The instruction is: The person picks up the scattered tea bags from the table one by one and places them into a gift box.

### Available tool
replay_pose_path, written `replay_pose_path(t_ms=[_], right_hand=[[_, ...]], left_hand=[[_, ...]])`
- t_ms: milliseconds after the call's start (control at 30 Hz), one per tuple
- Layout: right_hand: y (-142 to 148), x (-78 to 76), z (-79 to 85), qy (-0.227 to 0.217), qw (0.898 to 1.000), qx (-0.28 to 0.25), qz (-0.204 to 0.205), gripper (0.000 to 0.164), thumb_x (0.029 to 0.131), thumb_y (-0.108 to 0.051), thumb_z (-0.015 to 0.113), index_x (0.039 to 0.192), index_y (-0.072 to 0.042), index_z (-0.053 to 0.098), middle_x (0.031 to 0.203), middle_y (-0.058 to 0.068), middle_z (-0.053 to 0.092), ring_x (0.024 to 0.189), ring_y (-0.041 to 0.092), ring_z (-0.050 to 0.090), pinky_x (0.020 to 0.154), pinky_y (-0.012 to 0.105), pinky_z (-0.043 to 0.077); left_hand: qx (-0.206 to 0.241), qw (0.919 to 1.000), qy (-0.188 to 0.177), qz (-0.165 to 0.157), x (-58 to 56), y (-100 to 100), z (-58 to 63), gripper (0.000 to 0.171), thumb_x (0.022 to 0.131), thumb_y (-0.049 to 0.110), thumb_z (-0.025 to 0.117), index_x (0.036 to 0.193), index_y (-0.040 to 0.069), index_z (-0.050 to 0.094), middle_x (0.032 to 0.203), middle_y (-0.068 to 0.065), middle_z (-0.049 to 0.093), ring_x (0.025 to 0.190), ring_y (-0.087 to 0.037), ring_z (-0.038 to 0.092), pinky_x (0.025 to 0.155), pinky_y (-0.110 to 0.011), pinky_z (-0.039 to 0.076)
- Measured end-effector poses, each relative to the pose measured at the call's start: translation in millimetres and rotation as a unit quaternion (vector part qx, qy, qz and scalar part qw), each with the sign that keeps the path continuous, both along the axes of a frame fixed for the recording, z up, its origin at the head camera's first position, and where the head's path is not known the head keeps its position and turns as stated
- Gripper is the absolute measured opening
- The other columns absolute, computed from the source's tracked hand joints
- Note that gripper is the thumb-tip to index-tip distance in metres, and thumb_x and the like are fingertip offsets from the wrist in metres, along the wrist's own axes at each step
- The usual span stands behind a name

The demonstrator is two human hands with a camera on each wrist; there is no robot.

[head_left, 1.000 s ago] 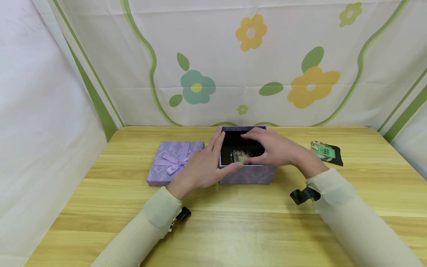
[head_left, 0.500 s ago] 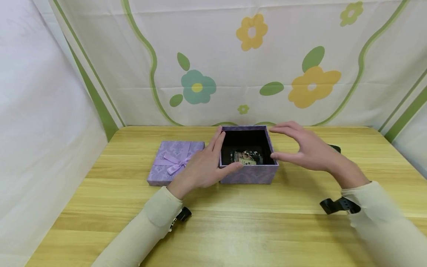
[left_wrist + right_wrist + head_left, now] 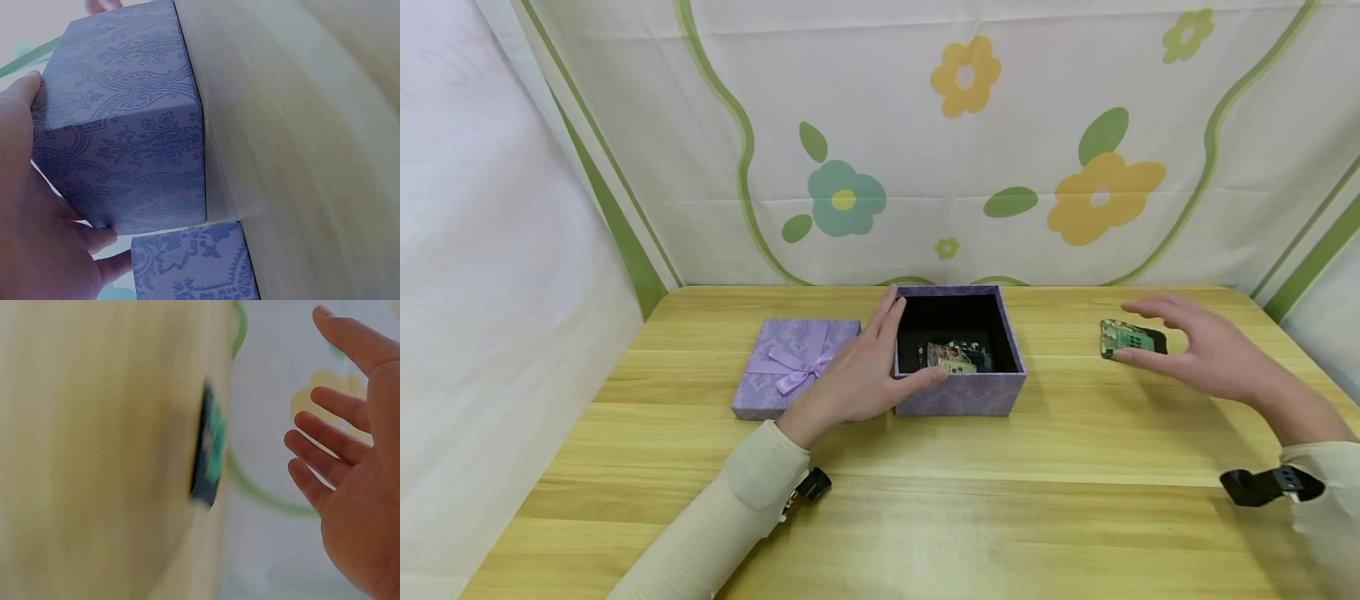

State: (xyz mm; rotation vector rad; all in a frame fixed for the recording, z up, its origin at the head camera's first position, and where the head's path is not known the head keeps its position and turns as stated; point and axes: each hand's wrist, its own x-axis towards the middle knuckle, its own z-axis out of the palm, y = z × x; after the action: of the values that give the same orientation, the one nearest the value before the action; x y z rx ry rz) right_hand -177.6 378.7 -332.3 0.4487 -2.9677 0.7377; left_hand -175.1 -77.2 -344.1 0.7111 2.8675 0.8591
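Note:
An open purple damask-patterned box (image 3: 958,393) with a black inside stands on the table. In it lies a small printed packet (image 3: 955,357) with dark and cream parts. My left hand (image 3: 857,375) rests against the box's near left corner, its fingers along the left side and its thumb at the front rim; the left wrist view shows this from low down. My right hand (image 3: 1213,354), thumb and fingers spread, hovers at a flat green-and-black packet (image 3: 1133,337) on the right of the table. In the right wrist view nothing lies between its fingers.
The box's purple lid (image 3: 786,367) with a lilac ribbon bow lies left of the box, partly behind my left hand. A white cloth (image 3: 910,125) with printed flowers hangs behind the wooden table (image 3: 925,508).
My right hand has come out of the box and moved right to the green-and-black packet. The packet inside the box now shows more fully. My left hand has stayed in place.

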Motion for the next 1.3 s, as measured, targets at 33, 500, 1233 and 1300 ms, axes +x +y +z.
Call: replay_pose_path(t_ms=[33,500,1233,1300], right_hand=[[7,0.0,-3.4,-0.006,1.000,0.002,-0.007,0.075,0.094,-0.036,0.083,0.157,-0.010,0.051,0.162,0.023,0.044,0.138,0.046,0.047,0.105,0.052,0.037],[41,-8.9,-24.1,-0.060,0.998,0.018,-0.025,0.086,0.094,-0.040,0.082,0.160,0.000,0.042,0.160,0.036,0.035,0.140,0.059,0.036,0.103,0.072,0.036],[48,-29.2,-37.2,-0.112,0.992,0.049,-0.011,0.105,0.090,-0.043,0.084,0.163,0.008,0.030,0.159,0.047,0.026,0.144,0.068,0.024,0.108,0.081,0.026],[48,-29.4,-37.6,-0.112,0.992,0.052,-0.012,0.104,0.090,-0.044,0.084,0.163,0.008,0.031,0.159,0.047,0.025,0.143,0.068,0.025,0.107,0.080,0.028]], left_hand=[[-0.001,1.0000,0.003,0.000,0.1,0,-0.1,0.114,0.093,0.086,0.051,0.173,0.024,-0.002,0.175,0.020,-0.020,0.131,-0.033,0.066,0.104,-0.053,0.055],[-0.014,0.9999,0.005,-0.006,-0.5,0,-0.4,0.114,0.093,0.088,0.046,0.172,0.023,-0.005,0.177,0.016,-0.019,0.162,-0.034,0.031,0.128,-0.062,0.029],[-0.021,0.9997,0.002,-0.009,-0.6,-1,-1.4,0.113,0.095,0.086,0.045,0.172,0.023,-0.007,0.174,0.019,-0.024,0.151,-0.034,0.049,0.127,-0.062,0.031],[-0.020,0.9998,0.002,-0.008,-0.9,-1,-1.6,0.113,0.095,0.086,0.045,0.172,0.023,-0.007,0.174,0.019,-0.024,0.150,-0.035,0.051,0.126,-0.062,0.033]])
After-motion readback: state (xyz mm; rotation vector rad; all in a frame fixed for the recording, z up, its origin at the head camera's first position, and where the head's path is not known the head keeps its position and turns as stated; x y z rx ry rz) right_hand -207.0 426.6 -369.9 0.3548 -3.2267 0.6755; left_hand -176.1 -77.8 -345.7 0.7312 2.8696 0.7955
